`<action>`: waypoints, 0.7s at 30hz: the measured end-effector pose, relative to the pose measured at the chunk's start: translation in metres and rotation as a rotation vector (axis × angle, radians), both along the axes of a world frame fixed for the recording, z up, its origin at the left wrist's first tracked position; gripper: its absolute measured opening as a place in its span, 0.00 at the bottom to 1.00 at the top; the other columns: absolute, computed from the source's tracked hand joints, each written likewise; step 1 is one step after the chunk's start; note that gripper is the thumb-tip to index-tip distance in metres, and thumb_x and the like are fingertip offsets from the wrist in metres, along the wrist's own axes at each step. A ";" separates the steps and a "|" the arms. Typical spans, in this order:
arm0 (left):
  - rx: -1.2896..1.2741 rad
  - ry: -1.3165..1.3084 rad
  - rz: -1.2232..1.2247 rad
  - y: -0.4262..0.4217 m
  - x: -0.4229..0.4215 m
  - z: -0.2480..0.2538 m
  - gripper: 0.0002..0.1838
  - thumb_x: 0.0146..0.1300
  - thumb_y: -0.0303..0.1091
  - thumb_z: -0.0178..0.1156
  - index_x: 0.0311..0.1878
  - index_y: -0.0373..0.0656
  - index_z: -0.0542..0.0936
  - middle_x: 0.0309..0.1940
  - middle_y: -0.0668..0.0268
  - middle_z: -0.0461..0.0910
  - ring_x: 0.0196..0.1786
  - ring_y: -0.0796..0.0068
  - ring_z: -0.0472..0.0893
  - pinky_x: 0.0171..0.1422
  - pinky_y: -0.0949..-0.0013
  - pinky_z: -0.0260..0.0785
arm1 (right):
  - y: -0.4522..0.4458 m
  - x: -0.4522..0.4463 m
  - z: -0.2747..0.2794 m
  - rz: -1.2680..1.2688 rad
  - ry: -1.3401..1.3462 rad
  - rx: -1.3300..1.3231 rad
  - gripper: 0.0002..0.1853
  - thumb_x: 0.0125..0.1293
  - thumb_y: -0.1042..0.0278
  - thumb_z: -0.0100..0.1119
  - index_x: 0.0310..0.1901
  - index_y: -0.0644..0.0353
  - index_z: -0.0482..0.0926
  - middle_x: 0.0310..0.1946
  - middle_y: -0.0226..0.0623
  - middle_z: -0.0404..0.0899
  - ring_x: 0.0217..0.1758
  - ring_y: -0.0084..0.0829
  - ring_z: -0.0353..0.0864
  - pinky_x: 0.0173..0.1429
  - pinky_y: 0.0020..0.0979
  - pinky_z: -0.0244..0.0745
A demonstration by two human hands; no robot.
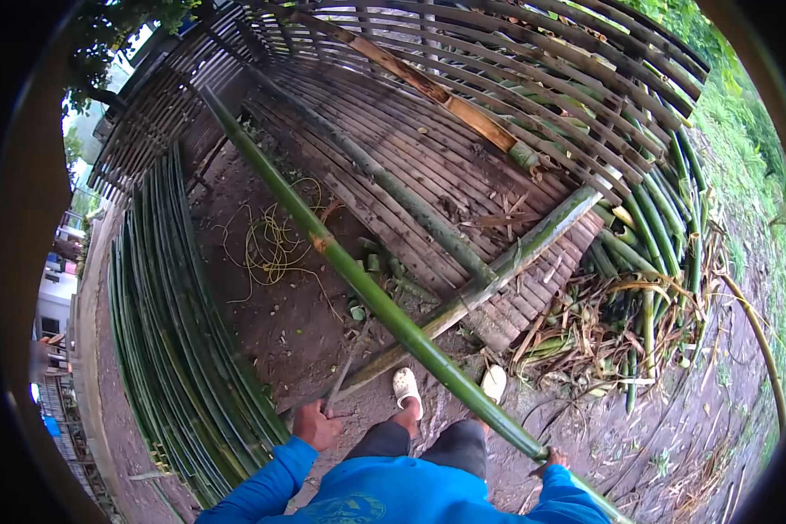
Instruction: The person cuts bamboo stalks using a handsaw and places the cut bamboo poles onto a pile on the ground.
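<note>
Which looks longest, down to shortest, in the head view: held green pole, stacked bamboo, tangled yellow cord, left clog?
1. Held green pole
2. Stacked bamboo
3. Tangled yellow cord (spread as it lies)
4. Left clog

Bare earth ground [603, 450] and slatted platform [415, 162]. On the ground, at left: green poles [179, 341], side by side in a long row. Centre: yellow cord [273, 249], loosely tangled, with cut green pieces [358, 312] near the platform's edge. Right: a heap of stems and dry husks [576, 345] beside the platform; farther right, a curved stem [762, 349]. On the platform: dry scraps [506, 216], scattered over the slats.
</note>
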State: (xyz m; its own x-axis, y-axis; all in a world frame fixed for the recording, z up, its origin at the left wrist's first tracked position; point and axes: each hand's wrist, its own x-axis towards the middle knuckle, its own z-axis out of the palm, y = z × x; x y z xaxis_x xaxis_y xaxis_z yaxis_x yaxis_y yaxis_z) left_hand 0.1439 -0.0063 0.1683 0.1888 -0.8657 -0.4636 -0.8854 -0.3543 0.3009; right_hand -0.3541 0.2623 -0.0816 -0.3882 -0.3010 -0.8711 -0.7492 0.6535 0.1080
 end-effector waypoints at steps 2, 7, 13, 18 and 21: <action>0.063 -0.005 0.036 -0.005 -0.010 0.003 0.12 0.40 0.36 0.61 0.25 0.38 0.74 0.20 0.53 0.75 0.24 0.54 0.76 0.30 0.56 0.67 | -0.011 -0.002 -0.034 -0.028 -0.058 0.079 0.42 0.31 0.52 0.77 0.56 0.42 0.72 0.54 0.37 0.75 0.61 0.43 0.69 0.65 0.44 0.64; 0.046 -0.073 -0.001 -0.031 -0.027 0.003 0.11 0.41 0.35 0.60 0.25 0.37 0.72 0.19 0.51 0.75 0.22 0.56 0.75 0.28 0.56 0.65 | -0.093 0.006 0.016 0.181 -0.401 0.076 0.29 0.38 0.56 0.71 0.48 0.51 0.80 0.45 0.45 0.79 0.50 0.44 0.78 0.56 0.38 0.72; 0.037 -0.048 0.016 -0.051 -0.039 0.005 0.10 0.43 0.32 0.59 0.25 0.36 0.72 0.18 0.50 0.74 0.21 0.59 0.74 0.26 0.56 0.64 | -0.191 0.089 0.001 -0.035 -0.491 -0.742 0.37 0.38 0.55 0.72 0.54 0.56 0.72 0.44 0.49 0.79 0.47 0.46 0.79 0.55 0.39 0.72; -0.003 -0.037 -0.043 -0.052 -0.063 0.029 0.09 0.42 0.31 0.57 0.25 0.36 0.71 0.16 0.52 0.72 0.20 0.60 0.73 0.25 0.57 0.64 | -0.108 0.015 0.035 0.157 -0.267 -0.522 0.54 0.27 0.47 0.79 0.61 0.55 0.64 0.50 0.47 0.74 0.57 0.47 0.71 0.62 0.40 0.66; -0.028 -0.026 -0.081 -0.054 -0.078 0.035 0.09 0.42 0.31 0.57 0.24 0.37 0.70 0.15 0.54 0.71 0.19 0.61 0.72 0.25 0.58 0.64 | -0.053 -0.033 0.005 0.045 -0.143 -0.391 0.41 0.28 0.49 0.78 0.49 0.52 0.74 0.42 0.43 0.79 0.48 0.43 0.79 0.55 0.36 0.73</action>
